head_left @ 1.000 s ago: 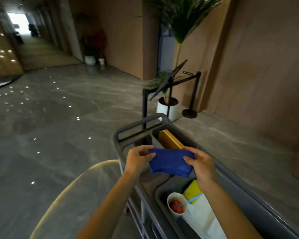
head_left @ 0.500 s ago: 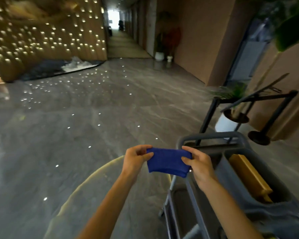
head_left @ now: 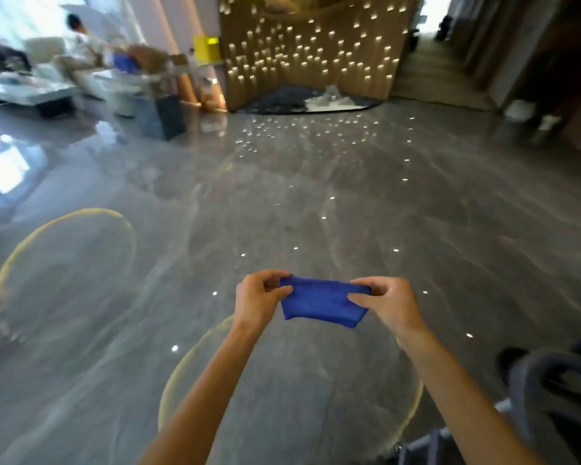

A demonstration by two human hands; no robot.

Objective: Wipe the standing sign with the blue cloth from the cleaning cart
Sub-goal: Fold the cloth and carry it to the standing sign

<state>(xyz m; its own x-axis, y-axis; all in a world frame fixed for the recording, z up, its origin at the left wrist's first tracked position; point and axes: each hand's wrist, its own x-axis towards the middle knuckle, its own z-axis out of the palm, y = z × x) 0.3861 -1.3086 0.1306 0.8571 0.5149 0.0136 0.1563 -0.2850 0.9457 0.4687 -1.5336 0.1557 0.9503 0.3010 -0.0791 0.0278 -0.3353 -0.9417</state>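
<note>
In the lower centre of the frame the person holds the blue cloth (head_left: 324, 305) stretched between both hands, clear of the floor and of everything else. The left hand (head_left: 259, 298) pinches the cloth's left end between thumb and fingertips, and the right hand (head_left: 388, 305) pinches its right end the same way, so both hands are closed on the fabric rather than clenched around it. The cloth appears folded into a thick band, with its lower edge hanging just below the fingers; holding it by both ends this way probably keeps the fold tidy and presents a flat face ready for wiping. A corner of the grey cleaning cart (head_left: 550, 387) shows at the lower right edge of the frame, near the right forearm but apart from it, which fits the cloth having been taken from there. The standing sign is not visible anywhere in this view, so the wiping itself is not yet begun and the person likely needs to face and reach the sign first. Ahead lies a glossy grey marble floor (head_left: 316, 196) with brass ring inlays; at the top centre stands a wall of small lights (head_left: 309, 45), and at the upper left a blurred seating area (head_left: 47, 75).
</note>
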